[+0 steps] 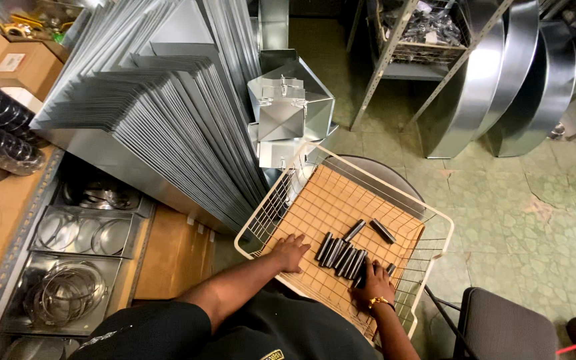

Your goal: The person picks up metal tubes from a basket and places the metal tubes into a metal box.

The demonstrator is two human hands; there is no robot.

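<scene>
Left hand (291, 252) flat and released on wire basket (259, 220), lower centre; right hand (373, 283) grasping dark rods (341, 257). Risk: loose rods likely roll, slip through mesh.

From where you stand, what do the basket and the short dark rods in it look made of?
Basket: thin wire grid, pale coated finish, probably coated steel, lined with brown cardboard-like sheet. Rods: dark, slightly glossy cylinders, likely blackened metal or plastic; cannot tell which. Left hand rests beside them, right hand touches one.
</scene>
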